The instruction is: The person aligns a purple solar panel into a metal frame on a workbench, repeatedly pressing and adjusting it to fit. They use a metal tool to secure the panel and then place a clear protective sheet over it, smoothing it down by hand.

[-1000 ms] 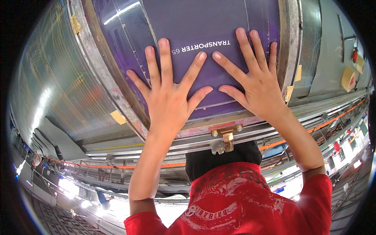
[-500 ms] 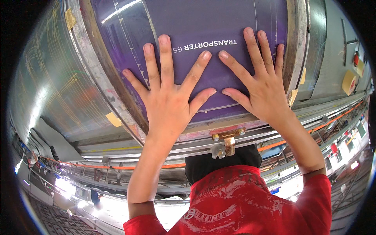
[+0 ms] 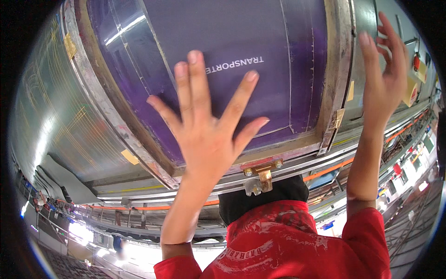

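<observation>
A purple printing screen [image 3: 232,28] with small white lettering lies in a worn frame [image 3: 111,107]. Over its left part my left hand [image 3: 204,135] is spread, fingers apart and holding nothing. Whether its palm touches the surface, I cannot tell. My right hand [image 3: 385,88] is up beyond the frame's right edge, somewhat blurred, with thumb and fingers apart and nothing seen in them. It is nearest to the grey table [image 3: 360,56] on that side. At the frame's near edge sits a brass-coloured bracket [image 3: 265,179] with bolts.
Bits of tan tape [image 3: 130,156] stick to the frame's sides. Grey sheets [image 3: 62,179] hang over the table edge at left. A yellowish block [image 3: 410,92] lies at far right. Metal rails [image 3: 153,188] and an orange strip run along the near side.
My right hand has lifted off the purple screen and swung right, past the frame. My left hand stays over the screen, its fingers still spread. The screen sits slightly further left in view.
</observation>
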Tool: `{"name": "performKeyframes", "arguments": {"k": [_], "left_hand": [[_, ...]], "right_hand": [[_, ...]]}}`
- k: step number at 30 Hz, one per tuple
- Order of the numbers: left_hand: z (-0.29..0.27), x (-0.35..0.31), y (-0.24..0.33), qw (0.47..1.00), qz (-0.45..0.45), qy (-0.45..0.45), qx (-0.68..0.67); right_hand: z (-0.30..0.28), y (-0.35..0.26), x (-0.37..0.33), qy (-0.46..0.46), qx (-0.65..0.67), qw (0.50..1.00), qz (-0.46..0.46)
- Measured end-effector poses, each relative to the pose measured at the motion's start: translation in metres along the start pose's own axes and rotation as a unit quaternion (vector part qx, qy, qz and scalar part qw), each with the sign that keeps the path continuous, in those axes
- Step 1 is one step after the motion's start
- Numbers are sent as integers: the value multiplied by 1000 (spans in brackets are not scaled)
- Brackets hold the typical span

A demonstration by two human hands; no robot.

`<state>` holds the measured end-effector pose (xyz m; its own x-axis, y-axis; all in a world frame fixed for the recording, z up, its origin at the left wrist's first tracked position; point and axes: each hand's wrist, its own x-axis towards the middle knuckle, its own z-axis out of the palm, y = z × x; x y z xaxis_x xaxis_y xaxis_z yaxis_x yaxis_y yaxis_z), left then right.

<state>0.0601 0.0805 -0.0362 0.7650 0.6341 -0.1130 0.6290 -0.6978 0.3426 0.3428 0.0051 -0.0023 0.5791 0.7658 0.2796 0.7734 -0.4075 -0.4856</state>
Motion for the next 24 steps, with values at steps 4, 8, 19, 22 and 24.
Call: {"name": "performKeyframes", "arguments": {"k": [4, 8, 19, 22, 24], "left_hand": [[19, 8, 24, 999, -2, -25, 31], [21, 10, 31, 998, -8, -39, 45], [22, 8, 32, 998, -15, -35, 49], [24, 8, 32, 998, -16, -32, 46], [24, 7, 32, 998, -18, -29, 43]], "right_hand": [[1, 33, 24, -154, 297, 937, 106], [37, 12, 9, -48, 101, 993, 34], [42, 14, 5, -4, 120, 991, 52], [40, 4, 4, 0, 79, 995, 54], [41, 16, 4, -3, 85, 994, 63]]}}
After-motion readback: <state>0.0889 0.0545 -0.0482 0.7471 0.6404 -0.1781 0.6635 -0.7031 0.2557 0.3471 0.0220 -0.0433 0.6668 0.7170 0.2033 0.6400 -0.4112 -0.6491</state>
